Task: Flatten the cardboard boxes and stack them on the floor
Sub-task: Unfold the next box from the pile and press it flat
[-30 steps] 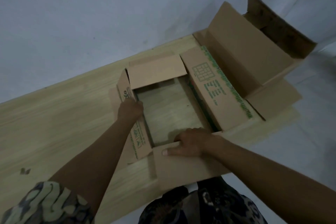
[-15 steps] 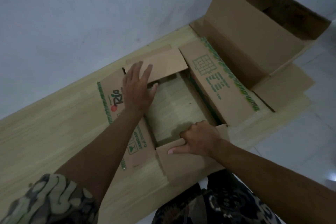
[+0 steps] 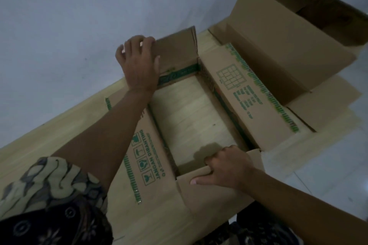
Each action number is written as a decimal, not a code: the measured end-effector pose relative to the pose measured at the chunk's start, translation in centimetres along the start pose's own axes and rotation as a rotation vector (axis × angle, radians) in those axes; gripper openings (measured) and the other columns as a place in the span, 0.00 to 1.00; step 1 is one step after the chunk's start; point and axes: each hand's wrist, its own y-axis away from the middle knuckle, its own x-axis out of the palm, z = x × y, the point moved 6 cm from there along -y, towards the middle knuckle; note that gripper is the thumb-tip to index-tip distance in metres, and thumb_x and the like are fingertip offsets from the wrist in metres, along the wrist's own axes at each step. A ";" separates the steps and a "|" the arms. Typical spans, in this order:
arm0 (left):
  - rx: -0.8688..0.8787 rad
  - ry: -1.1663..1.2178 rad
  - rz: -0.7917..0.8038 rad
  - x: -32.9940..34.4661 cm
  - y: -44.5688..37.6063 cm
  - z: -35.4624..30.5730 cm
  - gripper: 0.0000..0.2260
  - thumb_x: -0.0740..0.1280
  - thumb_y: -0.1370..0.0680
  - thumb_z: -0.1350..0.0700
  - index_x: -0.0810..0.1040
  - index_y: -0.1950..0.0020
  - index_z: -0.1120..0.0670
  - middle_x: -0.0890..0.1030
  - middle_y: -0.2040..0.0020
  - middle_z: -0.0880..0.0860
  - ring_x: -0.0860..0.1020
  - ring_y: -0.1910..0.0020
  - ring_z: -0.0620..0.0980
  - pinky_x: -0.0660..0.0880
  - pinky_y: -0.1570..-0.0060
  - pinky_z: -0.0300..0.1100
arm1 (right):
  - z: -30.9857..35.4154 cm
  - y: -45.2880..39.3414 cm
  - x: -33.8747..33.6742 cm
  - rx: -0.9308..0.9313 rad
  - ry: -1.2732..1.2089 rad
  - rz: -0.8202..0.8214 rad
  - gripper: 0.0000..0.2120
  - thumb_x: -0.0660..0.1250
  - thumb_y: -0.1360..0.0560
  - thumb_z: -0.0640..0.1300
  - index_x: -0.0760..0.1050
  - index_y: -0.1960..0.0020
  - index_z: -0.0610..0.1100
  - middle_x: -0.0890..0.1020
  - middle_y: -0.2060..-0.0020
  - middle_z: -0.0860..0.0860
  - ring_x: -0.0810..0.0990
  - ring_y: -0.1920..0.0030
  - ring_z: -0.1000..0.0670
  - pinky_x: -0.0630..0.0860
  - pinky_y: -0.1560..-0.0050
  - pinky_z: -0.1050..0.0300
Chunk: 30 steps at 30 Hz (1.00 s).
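Observation:
A brown cardboard box [image 3: 245, 93] with green print stands open at top and bottom on the wooden floor, which shows through it. Its left wall is splayed outward and lies nearly flat under my left forearm. My left hand [image 3: 139, 63] grips the far end flap [image 3: 177, 49], fingers curled over its upper left edge, and the flap stands up. My right hand [image 3: 225, 167] holds the near end flap [image 3: 201, 197], fingers hooked over its fold and thumb pressed on its outer face.
A second, plain cardboard box [image 3: 282, 45] lies open at the right, its flaps spread. A third dark box [image 3: 322, 8] stands behind it in the corner. The pale wall [image 3: 59, 36] runs close along the far side. White tiles [image 3: 328, 165] begin at the right.
My left hand has moved from the left wall up to the far flap and taken hold of it. The left wall has dropped outward. My right hand stays on the near flap.

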 end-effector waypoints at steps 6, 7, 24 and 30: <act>0.001 0.014 0.422 7.4 -0.3 1.0 0.43 0.57 0.25 0.31 0.50 0.19 0.55 0.50 0.19 0.58 0.49 0.21 0.61 0.45 0.27 0.63 | -0.7 0.1 0.3 0.057 0.026 -0.099 0.37 0.55 0.33 0.80 0.72 0.75 0.47 0.70 0.84 0.53 0.70 0.83 0.51 0.66 0.73 0.62; 0.004 0.049 0.534 8.7 0.3 1.1 0.44 0.58 0.26 0.29 0.53 0.20 0.55 0.54 0.20 0.59 0.53 0.21 0.60 0.49 0.26 0.62 | -0.7 0.1 0.3 0.049 0.009 -0.109 0.37 0.55 0.32 0.80 0.72 0.75 0.46 0.70 0.84 0.52 0.70 0.83 0.50 0.67 0.73 0.62; -0.101 0.177 0.614 6.9 4.9 5.6 0.28 0.62 0.23 0.36 0.71 0.30 0.52 0.75 0.33 0.57 0.73 0.35 0.59 0.69 0.37 0.56 | -3.2 0.2 -2.7 0.206 -0.241 -0.196 0.31 0.54 0.23 0.72 0.82 0.57 0.48 0.84 0.67 0.52 0.82 0.68 0.50 0.77 0.66 0.56; -0.564 0.116 0.513 1.4 12.7 8.1 0.38 0.56 0.24 0.30 0.58 0.22 0.53 0.58 0.22 0.58 0.55 0.22 0.58 0.49 0.27 0.64 | -11.8 -0.2 -5.5 0.593 -0.205 -0.392 0.19 0.62 0.20 0.55 0.75 0.35 0.45 0.76 0.34 0.46 0.71 0.31 0.45 0.68 0.31 0.41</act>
